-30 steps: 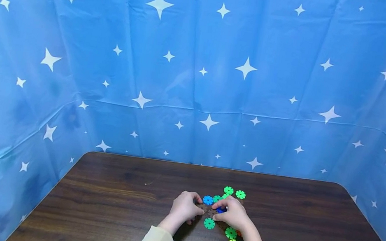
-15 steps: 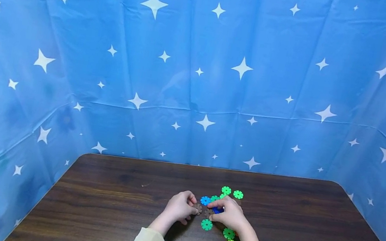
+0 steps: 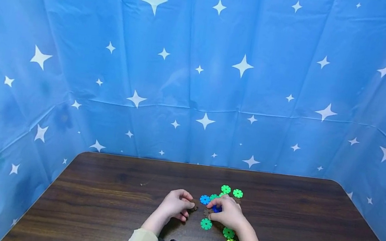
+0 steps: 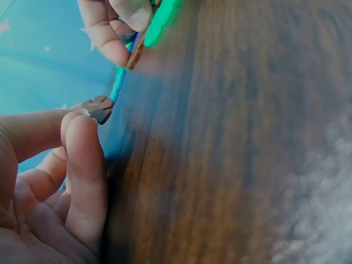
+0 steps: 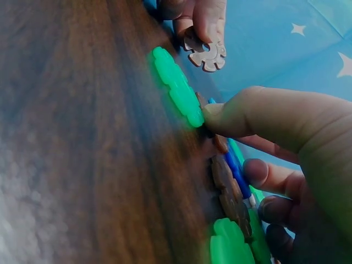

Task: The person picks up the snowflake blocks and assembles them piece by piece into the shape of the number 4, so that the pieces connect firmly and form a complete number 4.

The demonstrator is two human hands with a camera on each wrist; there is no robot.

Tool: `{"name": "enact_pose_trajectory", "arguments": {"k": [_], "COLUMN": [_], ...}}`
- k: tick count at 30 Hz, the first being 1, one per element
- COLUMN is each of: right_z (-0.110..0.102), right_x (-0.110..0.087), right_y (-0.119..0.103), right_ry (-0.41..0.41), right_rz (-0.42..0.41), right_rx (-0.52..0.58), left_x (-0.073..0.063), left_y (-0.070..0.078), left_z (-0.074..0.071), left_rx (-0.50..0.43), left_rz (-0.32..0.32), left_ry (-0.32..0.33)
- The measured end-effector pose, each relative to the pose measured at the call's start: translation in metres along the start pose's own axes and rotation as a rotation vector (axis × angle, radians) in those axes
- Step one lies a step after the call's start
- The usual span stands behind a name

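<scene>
Pinching a brown disc [image 4: 102, 109] to the near left of the light blue disc [image 3: 205, 199].
Head view: reaching over the counter [image 3: 121, 201], clamped on that disc with the left hand [image 3: 173, 206] and on a second brown disc [image 3: 207, 213], just nearer than the light blue disc, with the right hand [image 3: 228, 213]. Left wrist view: bending the spare fingers behind the pinch; cropping the right hand at the top. Right wrist view: largely covering the second brown disc with the thumb.
</scene>
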State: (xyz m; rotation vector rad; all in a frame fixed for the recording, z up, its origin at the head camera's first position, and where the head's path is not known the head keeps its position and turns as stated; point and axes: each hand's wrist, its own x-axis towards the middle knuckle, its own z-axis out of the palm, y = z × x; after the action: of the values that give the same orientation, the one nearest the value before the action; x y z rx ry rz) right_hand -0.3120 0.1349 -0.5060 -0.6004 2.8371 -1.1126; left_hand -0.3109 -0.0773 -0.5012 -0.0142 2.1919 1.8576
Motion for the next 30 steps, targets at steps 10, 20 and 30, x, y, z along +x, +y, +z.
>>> {"name": "enact_pose_trajectory", "arguments": {"k": [10,20,30], "right_z": [-0.0062,-0.0069,-0.0046], "right_x": [0.0,0.0004,0.0048], "right_y": [0.0005,0.0017,-0.0018], "right_ry": [-0.026,-0.066,-0.059], "right_rz": [0.004,-0.001,-0.038], "right_rx": [0.024,0.014,0.083], "left_x": [-0.0004,0.002,0.0003], "left_y": [0.004,0.0013,-0.001], "left_z": [0.0008,0.0013,-0.0053], "left_rx": [0.002,0.011,-0.07], "left_rz": [-0.008,-0.01,0.033], "left_ry": [-0.002,-0.007,0.015]}}
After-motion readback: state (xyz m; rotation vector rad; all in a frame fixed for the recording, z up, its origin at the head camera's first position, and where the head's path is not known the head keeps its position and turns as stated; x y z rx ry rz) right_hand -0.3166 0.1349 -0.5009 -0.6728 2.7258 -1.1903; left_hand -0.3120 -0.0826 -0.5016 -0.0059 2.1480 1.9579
